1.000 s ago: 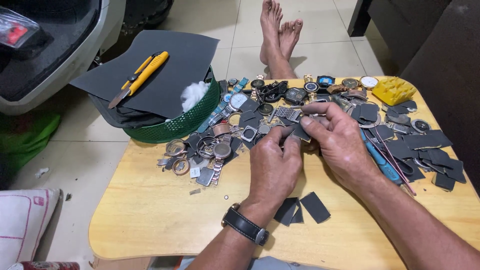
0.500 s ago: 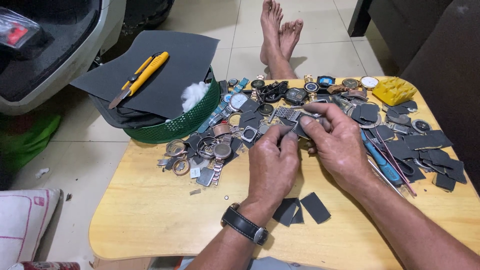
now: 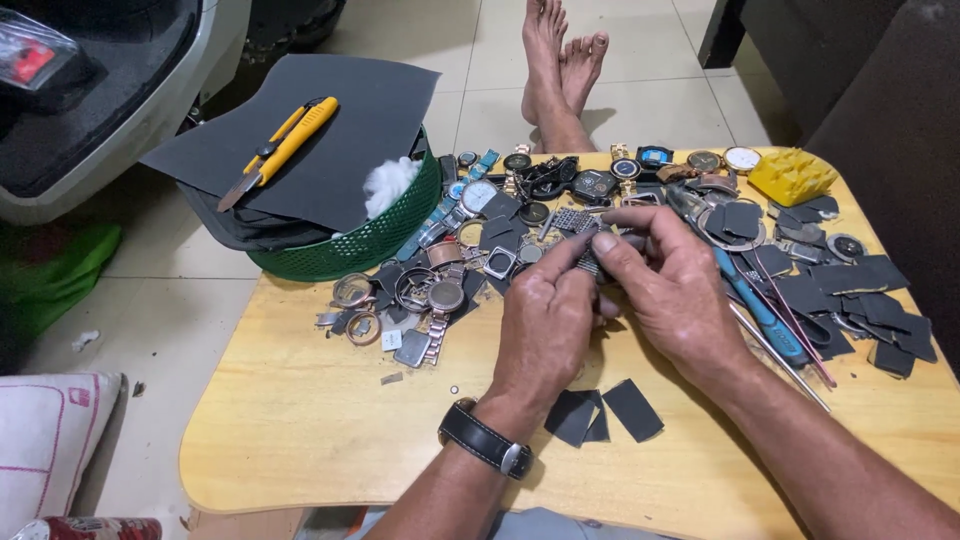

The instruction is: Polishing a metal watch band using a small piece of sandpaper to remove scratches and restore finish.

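Note:
Both my hands meet over the middle of a low wooden table (image 3: 300, 420). My left hand (image 3: 545, 325), with a black wristwatch on its wrist, and my right hand (image 3: 670, 285) pinch a metal watch bracelet (image 3: 590, 258) between their fingertips. A second mesh bracelet piece (image 3: 572, 219) lies just beyond the fingers. Loose watch cases, rings and straps (image 3: 420, 290) lie heaped to the left of my hands. Small dark sandpaper squares (image 3: 605, 412) rest on the table under my forearms.
A green basket (image 3: 370, 240) at the table's left corner carries a dark sheet (image 3: 330, 130) with a yellow utility knife (image 3: 285, 145) and a cotton wad (image 3: 388, 180). Sandpaper pieces, a blue-handled tool (image 3: 755, 310) and a yellow block (image 3: 792, 175) lie right. Another person's bare feet (image 3: 560, 60) rest beyond the table.
My hands have stayed together over the table centre, with the fingers shifting slightly on the bracelet. Nothing else has moved.

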